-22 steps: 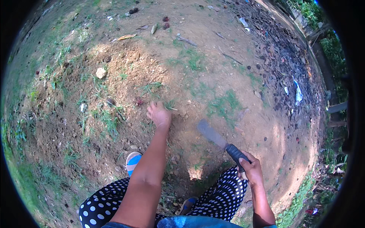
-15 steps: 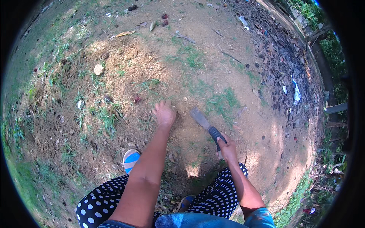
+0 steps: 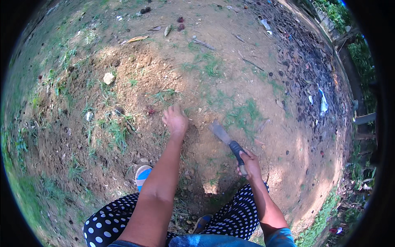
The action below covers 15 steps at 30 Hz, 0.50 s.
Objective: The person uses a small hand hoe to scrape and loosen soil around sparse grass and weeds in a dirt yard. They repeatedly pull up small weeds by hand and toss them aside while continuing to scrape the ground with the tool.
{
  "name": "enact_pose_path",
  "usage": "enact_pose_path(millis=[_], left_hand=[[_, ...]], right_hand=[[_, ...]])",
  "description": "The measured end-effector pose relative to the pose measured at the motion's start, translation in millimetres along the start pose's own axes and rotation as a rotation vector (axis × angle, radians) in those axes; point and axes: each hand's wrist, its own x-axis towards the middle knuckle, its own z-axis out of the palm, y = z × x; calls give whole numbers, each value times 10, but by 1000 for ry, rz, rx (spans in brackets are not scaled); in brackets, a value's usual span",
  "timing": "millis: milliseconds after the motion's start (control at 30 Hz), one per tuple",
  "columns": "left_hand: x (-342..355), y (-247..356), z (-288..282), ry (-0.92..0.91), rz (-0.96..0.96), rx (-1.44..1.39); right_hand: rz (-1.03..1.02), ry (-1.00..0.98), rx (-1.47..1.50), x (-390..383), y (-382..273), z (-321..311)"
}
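Observation:
My left hand is low over the loose brown soil, its fingers curled downward; the fingertips are partly hidden, and I cannot make out what they hold. In my right hand is a short flat-bladed hand tool, gripped by its dark ribbed handle. Its grey blade widens toward the tip, which points up and left at the bare ground, a short way right of the left hand. Tufts of grass grow just beyond the blade. A small grassy clump lies above the left hand.
A pale stone sits on the dug soil at the upper left. Twigs lie farther off. Dark leaf litter with a white scrap covers the right side. My sandalled foot stands beside my left forearm.
My left hand has lifted slightly and its fingers, spread before, are now curled. The tool in my right hand has shifted a little down and to the right.

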Motion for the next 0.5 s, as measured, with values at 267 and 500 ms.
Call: enact_pose_path(millis=[267, 500], left_hand=[[44, 54, -23, -45, -32, -14], [127, -99, -42, 58, -97, -46]], right_hand=[[-946, 183, -933, -22, 196, 470], [-312, 46, -290, -753, -49, -334]])
